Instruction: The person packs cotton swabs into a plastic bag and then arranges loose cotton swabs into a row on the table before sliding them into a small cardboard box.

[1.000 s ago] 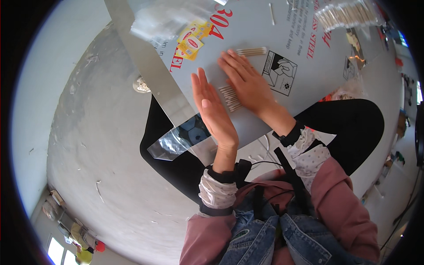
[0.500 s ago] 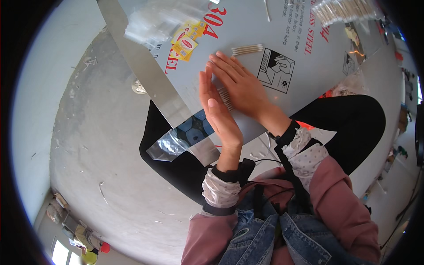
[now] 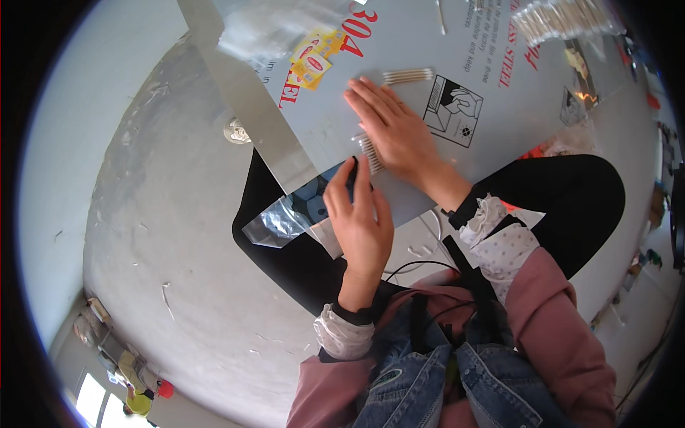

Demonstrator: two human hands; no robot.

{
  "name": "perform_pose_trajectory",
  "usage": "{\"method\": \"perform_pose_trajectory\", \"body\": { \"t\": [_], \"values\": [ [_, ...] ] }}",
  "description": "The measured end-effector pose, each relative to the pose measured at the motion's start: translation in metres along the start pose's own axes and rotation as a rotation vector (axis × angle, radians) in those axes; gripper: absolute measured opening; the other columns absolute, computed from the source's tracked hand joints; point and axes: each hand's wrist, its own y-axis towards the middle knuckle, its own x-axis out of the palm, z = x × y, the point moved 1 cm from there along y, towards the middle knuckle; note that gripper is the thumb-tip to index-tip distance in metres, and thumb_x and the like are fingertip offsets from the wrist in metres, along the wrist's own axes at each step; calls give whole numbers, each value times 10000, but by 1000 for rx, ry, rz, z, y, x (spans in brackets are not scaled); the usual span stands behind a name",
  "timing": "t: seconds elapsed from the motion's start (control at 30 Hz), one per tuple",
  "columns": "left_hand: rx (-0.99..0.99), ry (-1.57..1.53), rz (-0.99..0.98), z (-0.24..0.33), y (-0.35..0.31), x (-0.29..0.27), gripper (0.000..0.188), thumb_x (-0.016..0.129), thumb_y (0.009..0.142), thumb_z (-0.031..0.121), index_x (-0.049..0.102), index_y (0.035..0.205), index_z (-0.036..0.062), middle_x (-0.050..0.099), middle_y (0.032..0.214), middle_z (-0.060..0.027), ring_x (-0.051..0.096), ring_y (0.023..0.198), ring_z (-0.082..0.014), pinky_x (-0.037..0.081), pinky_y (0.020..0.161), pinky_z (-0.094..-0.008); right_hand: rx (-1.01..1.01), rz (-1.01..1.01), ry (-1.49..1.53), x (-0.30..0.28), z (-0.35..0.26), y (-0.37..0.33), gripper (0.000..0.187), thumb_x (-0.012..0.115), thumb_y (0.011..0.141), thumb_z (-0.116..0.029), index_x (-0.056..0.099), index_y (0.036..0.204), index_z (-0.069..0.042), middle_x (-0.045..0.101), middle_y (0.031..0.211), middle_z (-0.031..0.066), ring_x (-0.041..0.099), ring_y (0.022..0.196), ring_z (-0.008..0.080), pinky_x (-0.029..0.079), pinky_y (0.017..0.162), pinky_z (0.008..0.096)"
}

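My right hand (image 3: 399, 139) lies flat with its fingers stretched out on a grey film-covered metal sheet (image 3: 399, 207). Against its palm edge is a small row of cotton swabs (image 3: 369, 153), partly hidden by the hand. My left hand (image 3: 360, 225) is just below that row, palm down, fingers bent and spread. A dark patch shows between its fingers; I cannot make out what it is. Under and beside this hand, a clear plastic bag (image 3: 282, 217) and a dark blue patterned piece (image 3: 312, 203) lie at the sheet's near left corner.
Another small row of swabs (image 3: 408, 75) lies beyond my right hand. Yellow paper cards (image 3: 312, 64) and clear bags (image 3: 267, 28) are at the far left. A large swab pile (image 3: 564, 21) is at the far right, and a single swab (image 3: 441, 18) lies at the far edge.
My left hand has drawn back toward me from beside the swabs and turned palm down, its fingers now spread. The right hand stays nearly in place, and more of the swab row shows.
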Motion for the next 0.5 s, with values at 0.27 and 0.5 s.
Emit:
{"method": "perform_pose_trajectory", "body": {
  "t": [0.27, 0.5],
  "values": [
    [66, 409, -47, 11, 2, 6, 580, 600, 819, 54, 550, 1397, 61, 436, 1470, -223, 469, 1288, -373, 418, 1044, -457, -3, 36, 52, 3, 0, 2, 448, 577, 965, -163, 512, 1389, -36, 477, 1499, 99, 411, 1425, 258, 365, 1165, 443],
    [47, 110, -8, 7, 8, 9, 573, 531, 889, -11, 472, 1457, 36, 400, 1513, -220, 427, 1333, -399, 367, 1102, -472, 24, 7, 67, -2, 2, -1, 460, 563, 985, -175, 479, 1415, -35, 470, 1506, 99, 406, 1429, 252, 340, 1182, 441]
  ]
}}
